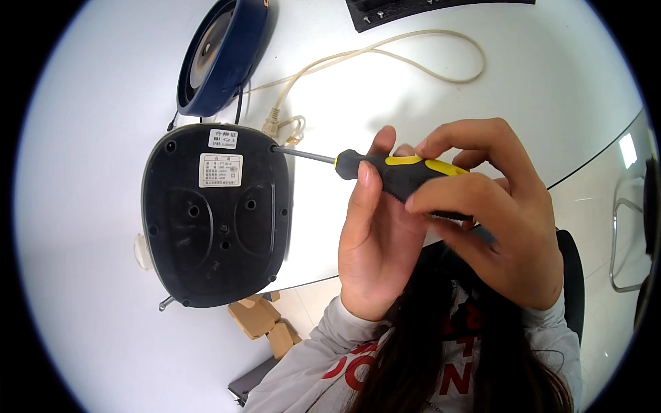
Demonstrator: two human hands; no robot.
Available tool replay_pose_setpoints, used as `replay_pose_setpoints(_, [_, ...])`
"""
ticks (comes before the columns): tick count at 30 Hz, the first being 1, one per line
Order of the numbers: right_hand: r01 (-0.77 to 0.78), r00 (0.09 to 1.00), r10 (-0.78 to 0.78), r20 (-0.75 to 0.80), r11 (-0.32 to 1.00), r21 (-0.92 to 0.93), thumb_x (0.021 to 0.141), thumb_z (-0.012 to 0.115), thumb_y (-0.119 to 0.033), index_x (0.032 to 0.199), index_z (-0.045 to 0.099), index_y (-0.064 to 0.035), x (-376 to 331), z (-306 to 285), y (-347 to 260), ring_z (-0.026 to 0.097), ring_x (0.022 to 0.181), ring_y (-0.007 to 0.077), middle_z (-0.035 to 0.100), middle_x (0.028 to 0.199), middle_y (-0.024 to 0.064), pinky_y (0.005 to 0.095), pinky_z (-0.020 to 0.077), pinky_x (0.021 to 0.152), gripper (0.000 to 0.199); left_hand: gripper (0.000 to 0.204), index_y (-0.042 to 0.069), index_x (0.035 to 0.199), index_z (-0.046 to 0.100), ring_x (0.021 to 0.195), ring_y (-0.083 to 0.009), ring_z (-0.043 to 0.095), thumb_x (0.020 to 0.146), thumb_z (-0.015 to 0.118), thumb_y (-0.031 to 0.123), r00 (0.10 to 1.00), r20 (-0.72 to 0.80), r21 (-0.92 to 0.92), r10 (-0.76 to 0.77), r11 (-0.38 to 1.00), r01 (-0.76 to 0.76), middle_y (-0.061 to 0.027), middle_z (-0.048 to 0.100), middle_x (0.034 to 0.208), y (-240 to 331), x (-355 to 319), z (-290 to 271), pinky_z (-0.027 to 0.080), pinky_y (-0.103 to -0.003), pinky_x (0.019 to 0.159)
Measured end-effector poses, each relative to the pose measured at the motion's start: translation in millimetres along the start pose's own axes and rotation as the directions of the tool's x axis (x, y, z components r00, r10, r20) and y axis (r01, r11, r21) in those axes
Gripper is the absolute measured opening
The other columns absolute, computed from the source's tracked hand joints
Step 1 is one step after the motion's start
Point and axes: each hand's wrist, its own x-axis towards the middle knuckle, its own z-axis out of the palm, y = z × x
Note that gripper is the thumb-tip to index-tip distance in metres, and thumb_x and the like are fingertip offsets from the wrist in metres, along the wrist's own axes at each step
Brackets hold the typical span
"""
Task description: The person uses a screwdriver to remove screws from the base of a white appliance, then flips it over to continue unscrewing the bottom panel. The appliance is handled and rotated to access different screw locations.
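Note:
A screwdriver [396, 175] with a black and yellow handle points left. Its metal shaft meets the screw hole at the upper right corner of a black appliance base [200, 268], which lies with its underside facing up. My right hand [506, 206] grips the back of the handle with curled fingers. Steadying the front of the handle, my left hand [379, 255] has its thumb on the near side and fingertips showing beyond. More recessed holes run around the base's rim, and two white labels are stuck near its far edge.
Behind the base leans a round dark blue housing [237, 62]. A cream power cord [475, 55] with a plug [270, 129] loops over the white table. Several loose screws [368, 18] lie on a black tray [447, 8] at the far edge. Cardboard boxes [255, 316] sit below.

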Motion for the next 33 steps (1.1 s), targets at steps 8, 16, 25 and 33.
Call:
replay_pose_setpoints(8, [-0.253, 0.967, 0.253, 0.03, 0.967, -0.016, 0.069, 0.063, -0.007, 0.101, 0.053, -0.0047, -4.1, -5.1, -4.3, 0.056, 0.074, 0.0142, 0.055, 0.089, 0.0077, 0.0216, 0.0415, 0.05, 0.033, 0.054, 0.001, 0.128, 0.026, 0.113, -0.0184, 0.041, 0.087, 0.05, 0.027, 0.995, -0.083, 0.131, 0.055, 0.99, -0.043, -0.0094, 0.039, 0.123, 0.9, -1.8, 0.8, 0.027, -0.034, 0.101])
replay_pose_setpoints(16, [-0.13, 0.991, 0.132, 0.008, 0.987, -0.094, 0.061, 0.059, 0.007, 0.1, 0.054, -0.0072, 0.5, 1.8, -0.3, 0.054, 0.076, 0.017, 0.05, 0.095, 0.0077, 0.0206, 0.0408, 0.052, 0.042, 0.054, 0.009, 0.133, 0.021, 0.112, -0.0158, 0.04, 0.09, 0.045, 0.031, 0.999, -0.023, 0.008, -0.037, 0.999, 0.037, -0.0048, 0.044, 0.116, 0.2, -2.4, -3.1, 0.027, -0.034, 0.098])
replay_pose_setpoints(25, [-0.513, 0.853, 0.511, 0.104, 0.858, -0.007, 0.08, 0.06, -0.022, 0.104, 0.05, -0.0033, -1.9, -4.4, -7.5, 0.055, 0.064, 0.015, 0.059, 0.085, 0.0097, 0.0202, 0.0386, 0.049, 0.032, 0.045, 0.003, 0.126, 0.03, 0.118, -0.0205, 0.039, 0.087, 0.048, 0.016, 0.995, -0.101, -0.02, -0.021, 1.0, 0.019, -0.0109, 0.039, 0.126, 6.3, -3.5, -2.3, 0.029, -0.032, 0.1])
replay_pose_setpoints(33, [-0.267, 0.964, 0.267, 0.007, 0.963, -0.046, 0.065, 0.055, 0.011, 0.1, 0.051, -0.0073, 2.5, 11.3, -16.5, 0.054, 0.081, 0.0183, 0.047, 0.098, 0.0099, 0.0216, 0.0424, 0.053, 0.04, 0.043, 0.004, 0.127, 0.031, 0.115, -0.017, 0.04, 0.089, 0.045, 0.019, 1.0, 0.012, -0.106, -0.026, 0.994, 0.027, -0.0085, 0.042, 0.12, 8.7, -6.1, -4.5, 0.028, -0.033, 0.1])
